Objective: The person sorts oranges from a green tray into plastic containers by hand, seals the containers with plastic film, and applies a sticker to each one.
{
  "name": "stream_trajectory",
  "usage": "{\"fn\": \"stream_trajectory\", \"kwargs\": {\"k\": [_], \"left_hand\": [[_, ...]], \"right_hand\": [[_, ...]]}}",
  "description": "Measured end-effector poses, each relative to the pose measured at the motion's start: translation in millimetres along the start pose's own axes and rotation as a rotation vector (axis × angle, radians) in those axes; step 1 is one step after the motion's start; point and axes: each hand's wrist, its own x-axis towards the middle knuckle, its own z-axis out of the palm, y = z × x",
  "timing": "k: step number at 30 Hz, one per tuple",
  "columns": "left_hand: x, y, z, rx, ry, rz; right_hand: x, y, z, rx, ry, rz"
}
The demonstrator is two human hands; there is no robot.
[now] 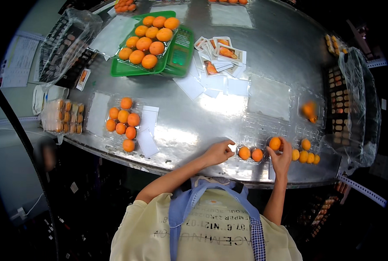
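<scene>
My right hand [282, 157] grips an orange [275, 143] between thumb and fingers, above the right part of a clear plastic tray. Two more oranges [250, 153] sit side by side in the tray's moulded cups, between my hands. At the tray's left edge my left hand [220, 153] has its fingers bent, thumb and forefinger apart, with nothing seen between them. Just right of my right hand lie several loose oranges [304, 156]. An orange blur [309, 109] shows farther off at the right, its form smeared.
A green tray [115, 69] with a clear pack of oranges rests on a green scale [179, 52]. Printed cards [222, 52] lie in a pile. Left stands a part-filled clear tray [122, 124]. Stacked trays wrapped in plastic [359, 108] stand at the right edge of the metal table [181, 104].
</scene>
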Motion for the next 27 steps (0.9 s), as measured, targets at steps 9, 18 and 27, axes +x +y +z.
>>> {"fn": "stream_trajectory", "kwargs": {"k": [9,18,27], "left_hand": [[-52,-12,-113,-0.288,0.407,0.081],[-89,12,-309,-0.344,1.358,0.467],[-75,-11,-439,-0.499,1.544,0.178]], "right_hand": [[9,-6,-3,-0.234,-0.040,-0.003],[102,-105,63,0.627,-0.233,0.000],[206,-228,184,0.847,-0.565,-0.105]]}}
